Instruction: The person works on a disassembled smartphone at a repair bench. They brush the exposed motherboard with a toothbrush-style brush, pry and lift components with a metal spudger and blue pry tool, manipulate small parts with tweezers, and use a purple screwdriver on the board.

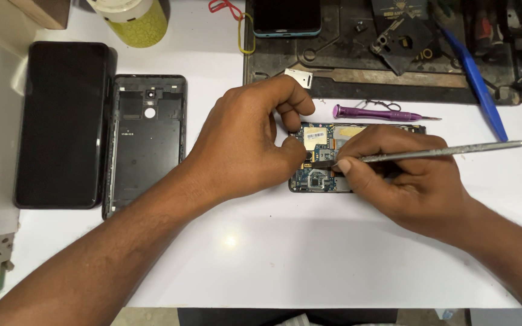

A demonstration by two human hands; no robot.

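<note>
Where opened phone [321, 158] lies on white table [261, 253], circuit board exposed: light, stiff, fragile; hold by frame edges. Left hand [246, 142] pinches upper edge. Right hand [403, 172] grips metal spudger [448, 151], tip on board.

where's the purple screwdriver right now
In the head view the purple screwdriver lies on the white table, just beyond the opened phone, in front of the dark work mat.
</note>
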